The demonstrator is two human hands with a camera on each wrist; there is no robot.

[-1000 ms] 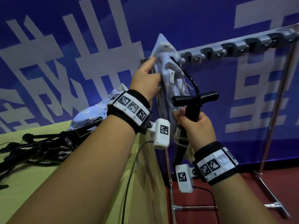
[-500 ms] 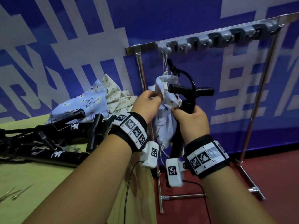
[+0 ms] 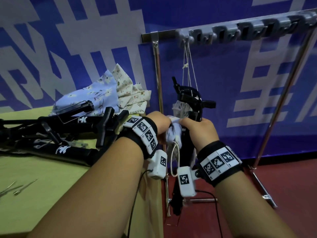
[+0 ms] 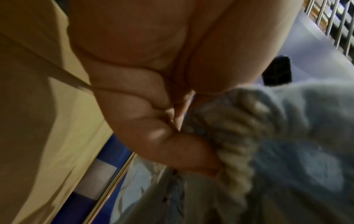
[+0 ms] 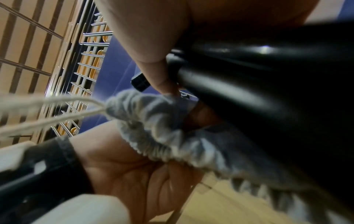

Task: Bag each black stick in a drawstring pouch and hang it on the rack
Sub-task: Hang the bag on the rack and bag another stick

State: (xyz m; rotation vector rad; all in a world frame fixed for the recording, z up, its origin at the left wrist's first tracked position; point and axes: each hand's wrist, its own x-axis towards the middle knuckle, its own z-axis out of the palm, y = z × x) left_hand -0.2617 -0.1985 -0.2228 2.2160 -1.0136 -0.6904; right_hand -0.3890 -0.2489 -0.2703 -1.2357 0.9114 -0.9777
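A black stick (image 3: 193, 115) stands upright under the rack (image 3: 240, 30); its lower part runs toward the floor. My right hand (image 3: 199, 129) grips its shaft (image 5: 258, 75). My left hand (image 3: 161, 125) grips the gathered rim of a pale blue drawstring pouch (image 3: 173, 134) bunched against the stick. In the left wrist view the fingers (image 4: 153, 121) curl round the ruffled rim (image 4: 239, 128). Cream cords (image 3: 187, 66) run from the leftmost grey hook (image 3: 184, 37) down to the stick's top. A cord loop (image 3: 175, 160) dangles below my hands. How much of the stick lies inside the pouch is hidden.
Several more black sticks (image 3: 68, 131) lie piled on the yellow-green table (image 3: 51, 177) at left, with spare floral pouches (image 3: 103, 95) behind them and small metal pins (image 3: 17, 186) near the front. The rack's other hooks (image 3: 257, 28) hang bare; its legs stand on red floor (image 3: 257, 212).
Both hands came down from the rack bar with the pouch and stick. The left hand, earlier lifting the pouch top to the hook, now grips it lower; the cords stretch longer from the hook.
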